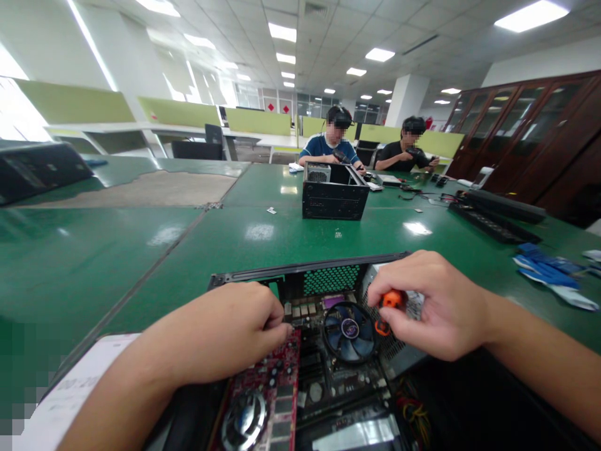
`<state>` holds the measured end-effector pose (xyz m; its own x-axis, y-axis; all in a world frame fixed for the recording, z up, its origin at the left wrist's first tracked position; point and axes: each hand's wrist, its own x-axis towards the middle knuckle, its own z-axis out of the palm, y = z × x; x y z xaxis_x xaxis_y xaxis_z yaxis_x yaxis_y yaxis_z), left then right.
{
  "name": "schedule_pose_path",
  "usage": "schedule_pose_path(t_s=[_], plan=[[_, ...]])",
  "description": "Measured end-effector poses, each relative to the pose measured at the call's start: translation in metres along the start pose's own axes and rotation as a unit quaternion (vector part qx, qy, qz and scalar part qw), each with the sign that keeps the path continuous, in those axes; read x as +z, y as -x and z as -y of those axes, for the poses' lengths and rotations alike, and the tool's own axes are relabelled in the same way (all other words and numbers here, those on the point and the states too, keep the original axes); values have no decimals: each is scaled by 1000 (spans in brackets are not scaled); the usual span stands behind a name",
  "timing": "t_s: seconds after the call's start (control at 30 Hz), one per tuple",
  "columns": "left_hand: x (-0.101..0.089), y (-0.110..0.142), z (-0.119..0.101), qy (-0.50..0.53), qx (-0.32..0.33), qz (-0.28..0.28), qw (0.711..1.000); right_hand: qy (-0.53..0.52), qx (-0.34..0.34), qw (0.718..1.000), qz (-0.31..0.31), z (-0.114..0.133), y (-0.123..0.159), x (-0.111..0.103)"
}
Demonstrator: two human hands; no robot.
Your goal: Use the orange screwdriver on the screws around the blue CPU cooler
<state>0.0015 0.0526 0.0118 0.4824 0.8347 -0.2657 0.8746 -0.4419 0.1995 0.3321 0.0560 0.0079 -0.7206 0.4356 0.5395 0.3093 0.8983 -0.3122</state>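
- Right hand (432, 304): thumb and index closed around an orange tool (392, 299); grip looks light, fingertip-style, probably for fine control in a tight spot. Tool tip not clear.
- Left hand (230, 329): fingers curled, thumb and index together right at the far end of the red card (284, 376); cannot tell if they pinch anything or just rest. Likely there to steady or feel that end.
- Red card lies inside the near computer case (310, 268), left of the fan (350, 329); its own round cooler faces up.
- Orange tool is over the right part of the case, between fan and silver power supply (399, 354).
- Case has its inside facing up, presumably so both hands reach in from above.
- Coloured cables (413, 407) bunch at the near right, below the power supply.
- White sheet or screen (70, 394) at near left, partly behind the left forearm.
- Green tabletop (258, 241) carries it all; blue-and-white gloves (551, 272) off to the right, both hands bare, maybe for better feel.
- Second case (334, 202) stands farther off; two people (331, 147) work at the far side.
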Motion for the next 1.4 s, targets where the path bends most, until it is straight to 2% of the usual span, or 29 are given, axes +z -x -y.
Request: schedule_pose_path(t_s=[0.13, 0.23, 0.37, 0.47, 0.6, 0.93, 1.27, 1.4], plan=[[2, 0, 2, 15, 8, -7, 1000, 15, 21, 999, 36, -4, 1, 2], [2, 0, 2, 14, 3, -6, 1000, 25, 21, 999, 36, -4, 0, 1], [1, -1, 0, 1, 4, 1, 1000, 40, 10, 999, -13, 1, -2, 1], [0, 0, 0, 7, 5, -1, 1000, 37, -25, 998, -52, 4, -2, 4], [2, 0, 1, 12, 8, -9, 1000, 20, -70, 995, -70, 5, -3, 12], [0, -2, -2, 9, -7, 5, 1000, -35, -85, 993, -71, 3, -5, 17], [-3, -1, -6, 4, -15, 11, 1000, 2, -74, 997, -36, 2, -6, 21], [-4, -2, -7, -5, -19, 16, 1000, 15, -77, 996, -43, 1, -7, 24]])
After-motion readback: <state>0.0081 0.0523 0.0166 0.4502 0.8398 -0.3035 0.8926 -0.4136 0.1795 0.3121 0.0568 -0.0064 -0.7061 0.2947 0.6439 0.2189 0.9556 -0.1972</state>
